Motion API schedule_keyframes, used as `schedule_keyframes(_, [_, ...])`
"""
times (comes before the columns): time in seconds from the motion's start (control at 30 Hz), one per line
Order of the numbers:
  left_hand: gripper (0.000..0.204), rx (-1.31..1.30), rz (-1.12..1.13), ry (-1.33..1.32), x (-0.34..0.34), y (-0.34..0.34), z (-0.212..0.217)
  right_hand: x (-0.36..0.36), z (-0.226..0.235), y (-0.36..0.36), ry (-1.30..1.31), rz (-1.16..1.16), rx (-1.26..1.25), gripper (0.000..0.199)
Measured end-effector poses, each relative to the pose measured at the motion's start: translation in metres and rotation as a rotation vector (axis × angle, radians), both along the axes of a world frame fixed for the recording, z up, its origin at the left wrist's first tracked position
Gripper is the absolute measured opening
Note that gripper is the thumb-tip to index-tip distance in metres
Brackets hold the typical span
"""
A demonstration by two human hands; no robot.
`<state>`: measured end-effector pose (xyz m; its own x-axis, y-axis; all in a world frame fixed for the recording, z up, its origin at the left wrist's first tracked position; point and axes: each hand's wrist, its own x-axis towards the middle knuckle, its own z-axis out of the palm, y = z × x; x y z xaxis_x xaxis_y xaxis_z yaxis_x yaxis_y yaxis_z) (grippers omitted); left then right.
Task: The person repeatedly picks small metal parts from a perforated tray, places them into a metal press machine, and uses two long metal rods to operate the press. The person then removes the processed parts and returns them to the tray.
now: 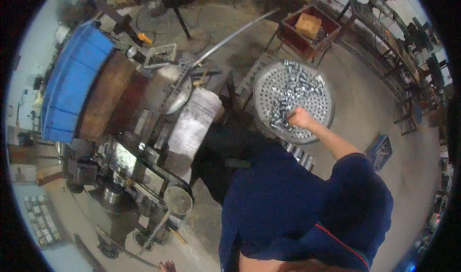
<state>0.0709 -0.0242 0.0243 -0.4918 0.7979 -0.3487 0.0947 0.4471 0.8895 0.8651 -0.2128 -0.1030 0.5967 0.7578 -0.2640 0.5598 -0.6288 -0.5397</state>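
Note:
My right hand (300, 118) reaches down to a round, perforated metal tray (267, 86), its fingers curled closed at the edge of a heap of small shiny metal parts (302, 80). What the fingers hold, if anything, is hidden. The parts are cylindrical, perhaps fittings or bolts, and spread across the tray from its far side to my hand. Only the fingertips of my left hand (167, 266) show at the lower edge, slightly apart, with nothing visible in them, below the machine's near end.
A machine (144, 171) with a long bar (235, 38) stands to my left, beside a blue panel (74, 82). Beyond the tray is a dark red bin (297, 41) holding a cardboard box (308, 26). A blue crate (379, 152) sits on the floor at right.

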Motion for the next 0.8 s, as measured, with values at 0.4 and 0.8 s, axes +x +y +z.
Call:
schedule_keyframes(0.4, [0.039, -0.047, 0.0, -0.019, 0.008, 0.01, -0.007, 0.0, -0.003, -0.013, -0.225, -0.034, -0.167, 0.018])
schedule_keyframes(0.8, [0.041, 0.03, 0.012, -0.124, -0.018, -0.011, -0.018, 0.024, -0.037, 0.001, -0.561, 0.428, -0.054, 0.01])
